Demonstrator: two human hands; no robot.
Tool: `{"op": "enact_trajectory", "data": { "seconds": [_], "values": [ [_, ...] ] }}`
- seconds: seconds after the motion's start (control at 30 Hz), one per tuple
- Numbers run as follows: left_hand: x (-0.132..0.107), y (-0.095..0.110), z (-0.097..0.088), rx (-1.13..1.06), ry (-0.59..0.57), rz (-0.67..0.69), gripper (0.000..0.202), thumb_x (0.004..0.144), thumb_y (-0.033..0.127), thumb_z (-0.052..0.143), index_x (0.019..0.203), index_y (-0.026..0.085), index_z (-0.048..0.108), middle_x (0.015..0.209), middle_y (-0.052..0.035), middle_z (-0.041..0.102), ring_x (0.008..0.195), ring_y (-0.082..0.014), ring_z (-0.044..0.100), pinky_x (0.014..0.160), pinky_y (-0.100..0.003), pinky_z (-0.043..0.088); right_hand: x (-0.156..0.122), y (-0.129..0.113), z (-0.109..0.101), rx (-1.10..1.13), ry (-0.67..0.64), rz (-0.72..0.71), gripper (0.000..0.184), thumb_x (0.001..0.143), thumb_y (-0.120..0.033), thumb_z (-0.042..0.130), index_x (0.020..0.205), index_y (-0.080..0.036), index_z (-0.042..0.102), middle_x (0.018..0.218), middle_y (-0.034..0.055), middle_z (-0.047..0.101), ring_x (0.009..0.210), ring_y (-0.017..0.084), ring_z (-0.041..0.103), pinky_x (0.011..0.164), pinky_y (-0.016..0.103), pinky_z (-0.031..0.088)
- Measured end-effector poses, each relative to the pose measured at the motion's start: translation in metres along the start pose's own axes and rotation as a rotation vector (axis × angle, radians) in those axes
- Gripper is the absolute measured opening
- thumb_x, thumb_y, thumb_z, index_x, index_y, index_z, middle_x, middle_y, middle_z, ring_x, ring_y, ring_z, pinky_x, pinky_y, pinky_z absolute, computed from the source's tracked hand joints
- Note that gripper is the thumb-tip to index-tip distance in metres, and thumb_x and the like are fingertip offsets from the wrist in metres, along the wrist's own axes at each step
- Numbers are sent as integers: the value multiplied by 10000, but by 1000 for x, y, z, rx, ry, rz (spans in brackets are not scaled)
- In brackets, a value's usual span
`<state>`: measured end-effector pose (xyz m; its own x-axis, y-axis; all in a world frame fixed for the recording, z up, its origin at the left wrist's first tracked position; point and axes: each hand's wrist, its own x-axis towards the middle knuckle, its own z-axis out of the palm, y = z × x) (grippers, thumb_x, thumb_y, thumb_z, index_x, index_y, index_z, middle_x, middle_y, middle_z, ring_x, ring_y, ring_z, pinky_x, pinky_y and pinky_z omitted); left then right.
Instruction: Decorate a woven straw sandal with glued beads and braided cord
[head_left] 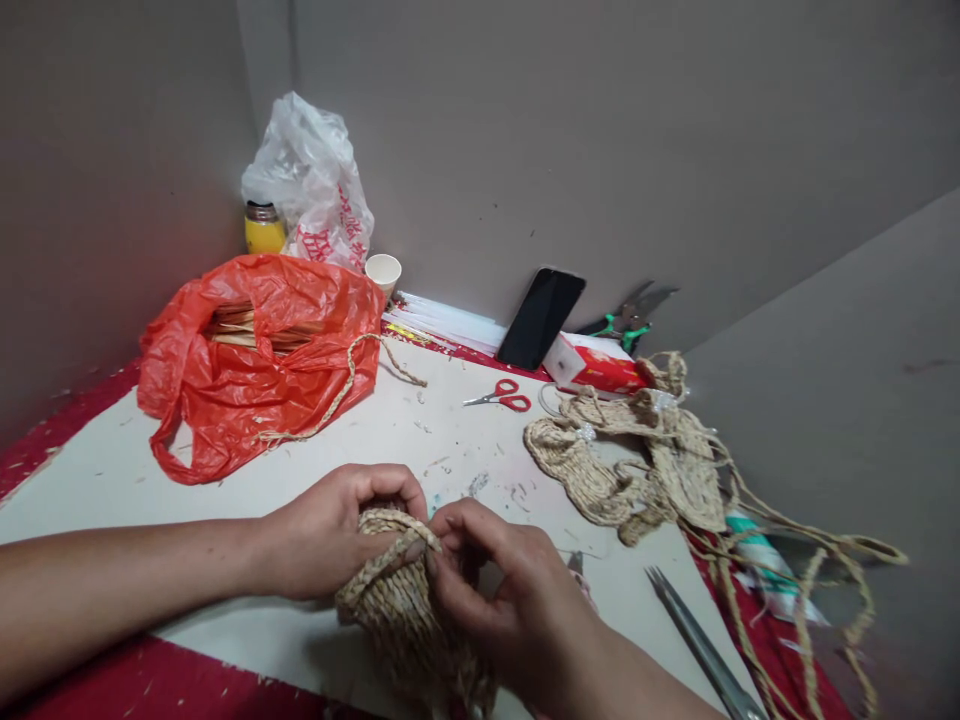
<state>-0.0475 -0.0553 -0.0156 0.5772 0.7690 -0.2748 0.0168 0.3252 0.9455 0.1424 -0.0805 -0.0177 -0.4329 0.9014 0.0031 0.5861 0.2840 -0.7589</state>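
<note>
Fingers of the left hand curl behind the woven straw piece, thumb on top, gripping it above the near edge of the white sheet; a steady hold should keep the weave from slipping. Its long axis slants, the rim pointing leftward to the sheet's far edge, while the right hand, fingertips nearly closed, pinches the braid there, best worked with light, even tension.

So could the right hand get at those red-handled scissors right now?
Probably yes: the red-handled scissors lie uncovered on the white sheet, with nothing bulky between, though the right hand must first leave the woven straw piece.
</note>
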Motion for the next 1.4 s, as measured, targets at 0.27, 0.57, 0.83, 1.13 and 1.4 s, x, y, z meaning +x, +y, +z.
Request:
{"op": "enact_trajectory", "data": {
  "seconds": [0.27, 0.57, 0.83, 1.13, 1.4],
  "values": [
    [-7, -5, 1, 140, 1, 175, 90, 826, 232, 583, 811, 144, 597, 691, 27, 562, 611, -80, 448, 572, -179, 378, 2, -12, -3, 216, -58, 140, 155, 712, -129, 542, 833, -224, 524, 573, -70, 537, 478, 85, 432, 469, 203, 355],
    [-3, 2, 1, 162, 62, 150, 58, 720, 174, 650, 771, 146, 648, 799, 2, 578, 730, -121, 520, 674, -219, 418, 8, -4, -20, 687, -213, 311, 337, 780, -335, 641, 1074, -195, 554, 615, -70, 549, 512, 76, 472, 527, 206, 381],
    [-1, 0, 2, 31, 45, 21, 204, 701, 234, 690, 775, 170, 511, 618, 71, 488, 550, -71, 390, 508, -171, 324, 13, 9, -22, 806, -264, 310, 278, 707, -354, 761, 913, -177, 706, 721, -5, 690, 609, 87, 635, 627, 215, 497],
    [-1, -3, 4, -66, -32, -84, 236, 679, 256, 711, 773, 175, 510, 625, 65, 524, 534, -66, 424, 514, -173, 333, 16, 8, -23, 420, -245, 98, 171, 783, -276, 659, 742, -132, 743, 581, 29, 693, 522, 102, 620, 516, 180, 482],
    [0, -9, 5, -83, -74, -143, 180, 689, 201, 677, 764, 171, 516, 566, 87, 494, 485, -50, 365, 463, -159, 296, 13, 7, -23, 325, -296, 80, 156, 786, -180, 576, 711, -119, 698, 537, -9, 620, 479, 71, 544, 474, 153, 419]
  ]
}}
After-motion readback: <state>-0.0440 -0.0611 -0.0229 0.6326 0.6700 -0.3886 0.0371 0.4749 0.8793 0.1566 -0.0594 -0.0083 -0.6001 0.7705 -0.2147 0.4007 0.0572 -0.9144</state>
